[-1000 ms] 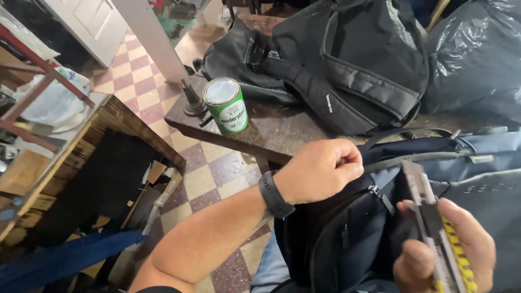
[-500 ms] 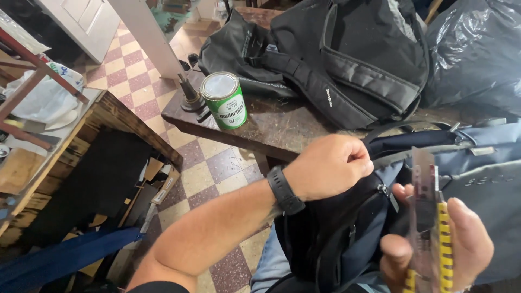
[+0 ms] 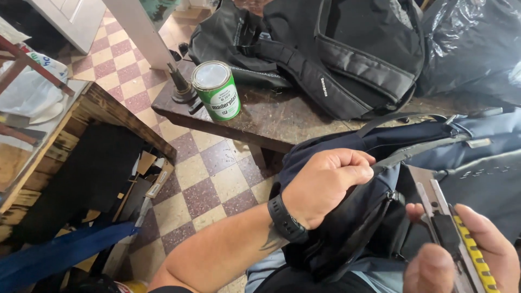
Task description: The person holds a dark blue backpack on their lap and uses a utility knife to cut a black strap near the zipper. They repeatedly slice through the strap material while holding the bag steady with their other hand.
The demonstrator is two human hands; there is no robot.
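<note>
Much the same as 1 second ago, with small shifts only. Dark blue backpack [image 3: 347,217] still on the lap at the near edge of the counter [image 3: 282,116], its fabric bunched and pulled taut. Left hand [image 3: 325,184] still clenched on a fold of that fabric near the zip, knuckles now turned a little more toward the grey strap [image 3: 418,149], black watch [image 3: 285,220] at the wrist. Right hand [image 3: 467,255] still grasping the utility knife [image 3: 442,217], yellow-edged handle in the palm, thumb over the black slider; blade now raised higher and lying closer to the strap and the zip than before, though touching or just apart cannot be told. Judged from this, cutting work at the bag's upper seam or strap in hand, tension kept by the left fist, blade brought nearer to the spot.

Farther back, unchanged: black backpack [image 3: 347,54] lying on the counter, black plastic sack [image 3: 477,49] beside it, green can [image 3: 217,89] upright near the counter's left end with a small dark metal piece [image 3: 179,89] just beside it.

Hard to make out: blade tip against pale fabric, exact point of contact, and whatever lies under the left fist. Cut off: lower part of the right hand and the knife's end at the frame edge, most of the blue backpack's right side. Small metal piece too dark to identify
</note>
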